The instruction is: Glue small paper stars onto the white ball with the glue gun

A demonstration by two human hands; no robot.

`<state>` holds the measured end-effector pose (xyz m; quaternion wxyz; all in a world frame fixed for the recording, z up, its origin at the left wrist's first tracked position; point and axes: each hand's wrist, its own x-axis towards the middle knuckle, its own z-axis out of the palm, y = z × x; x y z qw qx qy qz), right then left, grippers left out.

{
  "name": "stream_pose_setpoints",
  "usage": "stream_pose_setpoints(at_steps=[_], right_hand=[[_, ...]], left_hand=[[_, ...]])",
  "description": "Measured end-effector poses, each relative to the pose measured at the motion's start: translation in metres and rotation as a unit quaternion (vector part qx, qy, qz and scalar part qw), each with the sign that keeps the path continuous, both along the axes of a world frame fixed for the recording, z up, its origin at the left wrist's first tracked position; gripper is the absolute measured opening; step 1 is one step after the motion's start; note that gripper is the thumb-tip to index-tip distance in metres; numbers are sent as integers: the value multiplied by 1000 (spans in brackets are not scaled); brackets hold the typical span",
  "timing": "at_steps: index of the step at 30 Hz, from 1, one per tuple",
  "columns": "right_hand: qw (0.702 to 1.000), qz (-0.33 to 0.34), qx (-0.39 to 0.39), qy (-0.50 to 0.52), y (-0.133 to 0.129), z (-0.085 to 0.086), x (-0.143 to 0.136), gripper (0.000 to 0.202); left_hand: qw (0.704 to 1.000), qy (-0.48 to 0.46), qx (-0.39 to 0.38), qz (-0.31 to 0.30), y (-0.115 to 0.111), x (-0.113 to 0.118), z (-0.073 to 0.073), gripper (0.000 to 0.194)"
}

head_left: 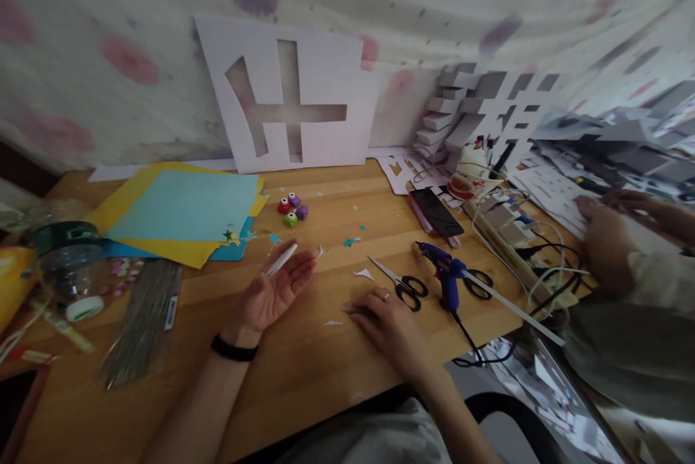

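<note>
My left hand (279,294) is raised above the table, palm up, its fingers curved. A narrow white paper piece (281,260) is held along its thumb. My right hand (388,323) rests palm down on the tabletop with fingers stretched to the left; its fingertips are blurred and I make out nothing held. Just beyond it lie black-handled scissors (410,289), blades pointing away to the left. Small white paper scraps (363,273) lie near the right hand. A blue hot glue gun (446,277) with a long glue stick lies to the right.
Yellow and blue paper sheets (190,203) lie at left, near a plastic bottle (70,261) and a bag of thin sticks (144,319). A white cut-out board (326,80) leans at the back. A phone (437,211) and power strip (507,232) lie right, beside a co-worker's hands (608,236).
</note>
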<state>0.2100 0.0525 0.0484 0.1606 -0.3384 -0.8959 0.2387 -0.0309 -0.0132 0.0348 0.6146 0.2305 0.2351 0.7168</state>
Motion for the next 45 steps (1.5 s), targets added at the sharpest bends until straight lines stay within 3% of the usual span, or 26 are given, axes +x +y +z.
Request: stream_pose_setpoints(at_steps=[4, 6, 9, 14, 17, 22, 27, 33, 38, 41, 45], right_hand=[[995, -16, 21, 95, -1, 24, -8, 6], [986, -19, 62, 151, -2, 42, -18, 18], [981, 5, 122, 152, -3, 60, -39, 35], [984, 24, 106, 139, -1, 54, -63, 20], [981, 8, 16, 193, 4, 52, -60, 21], [941, -58, -125, 309, 12, 67, -51, 13], [943, -47, -111, 310, 9, 77, -52, 15], [969, 10, -90, 229, 4, 75, -54, 19], [977, 9, -46, 210, 1, 75, -55, 13], [979, 11, -25, 201, 0, 75, -54, 6], [980, 16, -14, 199, -1, 75, -53, 11]], left_hand=[[999, 11, 3, -34, -2, 6, 0, 68], [998, 22, 13, -57, -3, 9, 1, 67], [993, 43, 29, -102, -5, 11, -1, 68], [989, 54, 19, -135, -6, 13, -11, 71], [989, 50, 12, -137, -4, 15, -9, 68], [986, 46, 29, -157, 0, 17, -4, 70], [986, 55, 40, -150, 2, 16, -11, 68], [993, 61, 2, -101, 1, 16, -10, 60], [991, 77, -3, -111, 2, 16, -8, 59], [992, 88, -25, -84, 2, 16, -8, 61], [991, 96, -30, -85, 3, 17, -7, 59]])
